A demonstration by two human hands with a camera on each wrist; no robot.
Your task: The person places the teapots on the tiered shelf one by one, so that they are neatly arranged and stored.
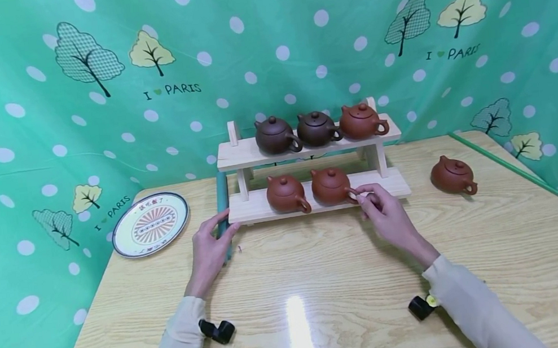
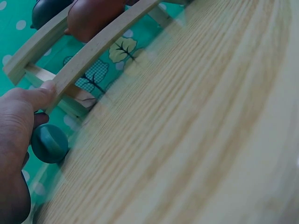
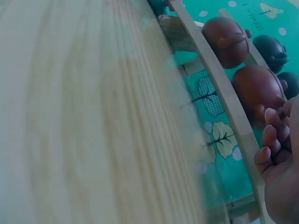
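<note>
A two-tier wooden rack [image 1: 313,207] stands at the back of the table. My left hand [image 1: 210,249] holds the left front corner of its lower shelf, thumb on the front edge in the left wrist view. My right hand [image 1: 387,216] pinches the handle of a reddish-brown teapot [image 1: 330,187] on the lower shelf; the right wrist view shows its other fingers curled. Left of that teapot sits another reddish-brown teapot [image 1: 285,194]. Above are two dark brown teapots [image 1: 274,136] and one reddish-brown teapot [image 1: 359,122] on the upper shelf.
Another reddish-brown teapot [image 1: 453,175] sits on the table right of the rack. A decorated plate [image 1: 150,224] lies at the left by the green curtain [image 1: 265,39]. One green rod [image 1: 508,164] lies at the right, and a thicker green roll [image 1: 222,194] beside the rack's left end.
</note>
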